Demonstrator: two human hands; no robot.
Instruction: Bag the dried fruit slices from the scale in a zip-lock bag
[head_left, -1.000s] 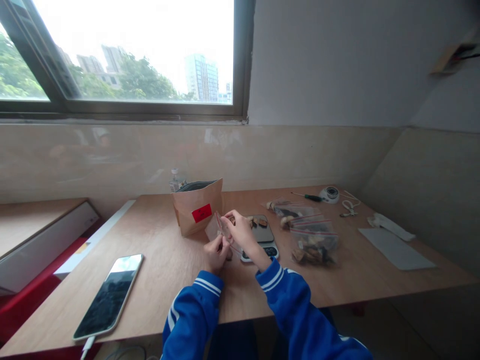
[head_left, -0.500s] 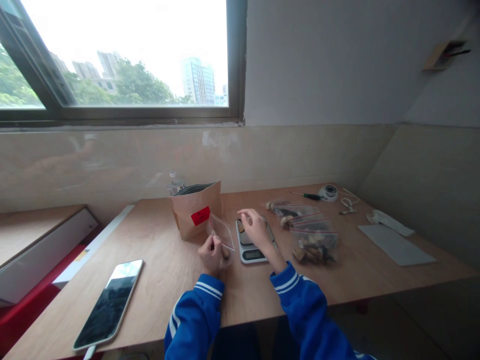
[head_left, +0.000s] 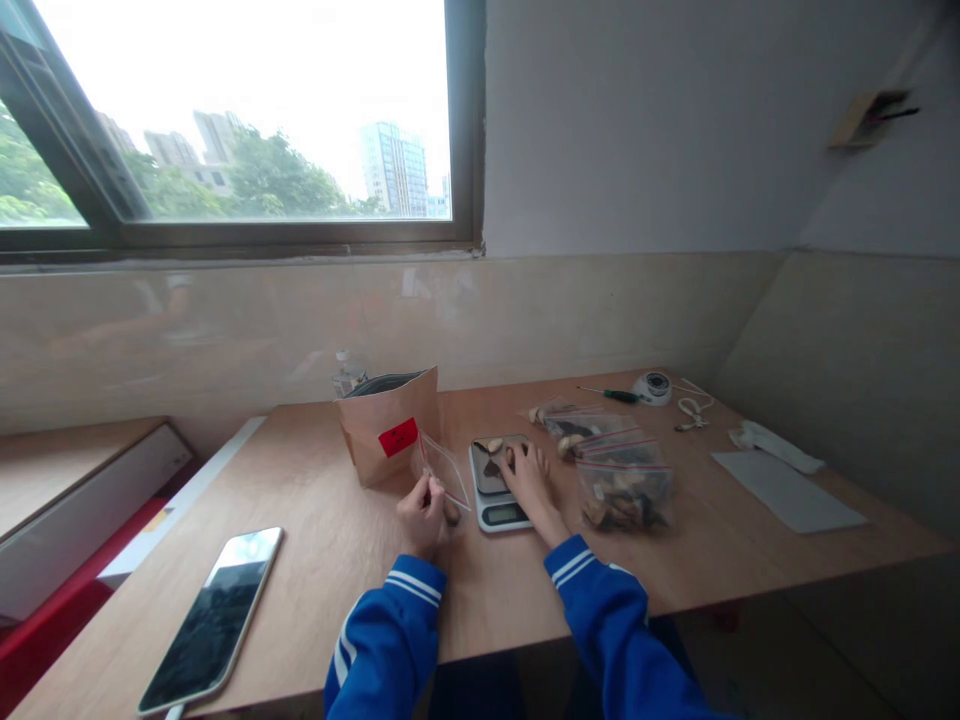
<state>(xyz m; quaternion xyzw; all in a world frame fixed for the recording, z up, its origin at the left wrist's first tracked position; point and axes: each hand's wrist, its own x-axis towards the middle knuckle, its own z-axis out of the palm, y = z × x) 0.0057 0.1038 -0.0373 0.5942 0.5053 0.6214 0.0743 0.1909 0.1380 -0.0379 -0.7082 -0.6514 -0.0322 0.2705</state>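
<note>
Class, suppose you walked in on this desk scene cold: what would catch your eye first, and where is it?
Likely the two hands at mid-table: the left hand holds up a small clear zip bag, while the right hand reaches onto the small scale. Behind the left hand stands an open brown paper pouch with a red label.
</note>
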